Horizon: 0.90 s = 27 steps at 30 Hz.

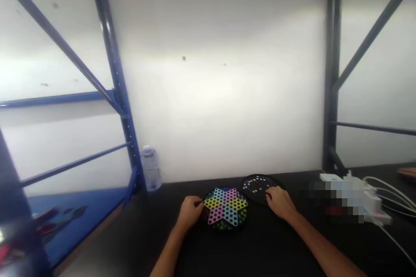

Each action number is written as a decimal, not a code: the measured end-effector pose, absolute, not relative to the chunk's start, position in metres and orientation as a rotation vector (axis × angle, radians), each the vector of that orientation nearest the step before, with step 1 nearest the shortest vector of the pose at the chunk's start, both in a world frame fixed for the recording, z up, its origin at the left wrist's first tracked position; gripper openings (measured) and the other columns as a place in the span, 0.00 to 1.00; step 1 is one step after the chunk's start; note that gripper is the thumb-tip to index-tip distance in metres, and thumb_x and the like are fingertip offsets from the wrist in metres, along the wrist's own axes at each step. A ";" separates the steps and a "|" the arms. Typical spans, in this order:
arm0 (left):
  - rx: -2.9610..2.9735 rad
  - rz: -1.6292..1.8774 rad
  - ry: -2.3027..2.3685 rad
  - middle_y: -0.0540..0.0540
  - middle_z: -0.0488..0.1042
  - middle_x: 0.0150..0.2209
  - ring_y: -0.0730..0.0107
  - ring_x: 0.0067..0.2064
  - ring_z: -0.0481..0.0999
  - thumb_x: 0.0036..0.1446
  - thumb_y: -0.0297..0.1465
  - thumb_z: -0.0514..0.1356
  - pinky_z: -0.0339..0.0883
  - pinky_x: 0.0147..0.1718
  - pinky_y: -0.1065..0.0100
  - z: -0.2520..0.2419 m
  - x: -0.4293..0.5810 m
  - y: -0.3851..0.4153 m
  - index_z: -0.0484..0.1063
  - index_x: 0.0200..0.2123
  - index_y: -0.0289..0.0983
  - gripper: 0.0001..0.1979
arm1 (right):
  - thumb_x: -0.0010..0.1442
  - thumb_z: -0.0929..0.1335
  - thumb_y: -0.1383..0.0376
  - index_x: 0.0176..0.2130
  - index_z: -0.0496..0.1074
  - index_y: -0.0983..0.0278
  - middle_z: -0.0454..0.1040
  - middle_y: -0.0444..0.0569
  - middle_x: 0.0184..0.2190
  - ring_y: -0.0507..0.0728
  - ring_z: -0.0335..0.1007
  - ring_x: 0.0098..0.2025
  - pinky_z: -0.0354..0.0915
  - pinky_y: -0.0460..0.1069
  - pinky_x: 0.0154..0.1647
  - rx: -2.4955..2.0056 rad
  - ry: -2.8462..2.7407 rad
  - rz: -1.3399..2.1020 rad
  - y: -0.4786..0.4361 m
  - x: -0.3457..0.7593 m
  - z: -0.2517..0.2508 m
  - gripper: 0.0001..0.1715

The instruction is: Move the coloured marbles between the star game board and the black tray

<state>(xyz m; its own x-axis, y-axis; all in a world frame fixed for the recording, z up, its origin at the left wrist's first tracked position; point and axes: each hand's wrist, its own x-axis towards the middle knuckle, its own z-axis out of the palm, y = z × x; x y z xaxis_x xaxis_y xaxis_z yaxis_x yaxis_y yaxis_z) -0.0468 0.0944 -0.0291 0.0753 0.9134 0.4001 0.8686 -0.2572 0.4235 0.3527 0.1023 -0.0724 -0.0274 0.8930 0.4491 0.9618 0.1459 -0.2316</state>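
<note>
A star-shaped Chinese checkers board (225, 207) with pink, yellow and blue hole-dotted points lies on the dark table top (260, 246). My left hand (190, 212) is at its left point, with the fingers pinched on the edge. To the upper right sits a round black board (255, 187) dotted with white and a few yellow spots. My right hand (279, 202) rests with its fingers on that board's lower right rim. Whether those fingers grip the rim is hard to see.
A clear plastic water bottle (150, 169) stands by the wall at the table's far left. A white power strip (351, 194), partly blurred, lies at the right with white cables. Blue and dark steel shelving uprights (117, 73) frame both sides.
</note>
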 end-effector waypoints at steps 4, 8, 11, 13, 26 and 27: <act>2.246 0.939 1.857 0.44 0.77 0.45 0.61 0.51 0.70 0.52 0.33 0.56 0.59 0.53 0.66 -0.029 -0.046 0.095 0.79 0.40 0.37 0.16 | 0.61 0.60 0.62 0.39 0.77 0.62 0.75 0.54 0.42 0.62 0.65 0.49 0.56 0.53 0.47 -1.810 -1.912 -0.221 0.092 0.353 -0.064 0.17; 2.276 0.925 1.830 0.44 0.77 0.44 0.62 0.50 0.71 0.52 0.32 0.55 0.59 0.53 0.66 -0.025 -0.044 0.092 0.80 0.39 0.38 0.15 | 0.61 0.60 0.61 0.35 0.77 0.63 0.76 0.54 0.39 0.61 0.67 0.45 0.56 0.52 0.45 -1.847 -1.877 -0.190 0.085 0.356 -0.057 0.17; 2.260 0.915 1.847 0.44 0.77 0.45 0.62 0.50 0.71 0.53 0.32 0.55 0.59 0.53 0.66 -0.023 -0.043 0.089 0.80 0.39 0.38 0.15 | 0.60 0.61 0.62 0.35 0.77 0.63 0.76 0.54 0.38 0.60 0.67 0.45 0.57 0.52 0.46 -1.868 -1.847 -0.161 0.085 0.357 -0.055 0.17; 2.245 0.920 1.853 0.43 0.77 0.45 0.62 0.51 0.71 0.53 0.32 0.55 0.59 0.53 0.66 -0.023 -0.042 0.088 0.80 0.39 0.37 0.15 | 0.60 0.61 0.63 0.36 0.77 0.63 0.76 0.54 0.38 0.60 0.67 0.46 0.57 0.52 0.46 -1.875 -1.846 -0.141 0.085 0.356 -0.054 0.16; 2.253 0.910 1.853 0.44 0.78 0.43 0.62 0.48 0.73 0.60 0.34 0.51 0.61 0.49 0.66 -0.017 -0.038 0.083 0.79 0.40 0.39 0.16 | 0.60 0.61 0.64 0.35 0.77 0.62 0.76 0.54 0.36 0.62 0.68 0.45 0.57 0.53 0.45 -1.835 -1.836 -0.157 0.085 0.355 -0.055 0.15; 2.263 0.921 1.848 0.44 0.78 0.43 0.63 0.48 0.73 0.60 0.34 0.51 0.61 0.50 0.66 -0.018 -0.038 0.083 0.78 0.40 0.39 0.16 | 0.60 0.61 0.65 0.35 0.77 0.62 0.76 0.53 0.35 0.62 0.67 0.45 0.57 0.53 0.45 -1.809 -1.836 -0.170 0.085 0.355 -0.055 0.15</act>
<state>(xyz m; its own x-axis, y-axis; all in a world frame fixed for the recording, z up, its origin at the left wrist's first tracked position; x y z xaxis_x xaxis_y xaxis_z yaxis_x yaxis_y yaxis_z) -0.0380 0.0833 -0.0181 0.0926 0.9133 0.3967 0.8666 -0.2701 0.4197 0.3550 0.0850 -0.0551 0.0584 0.8850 0.4619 0.9547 0.0857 -0.2849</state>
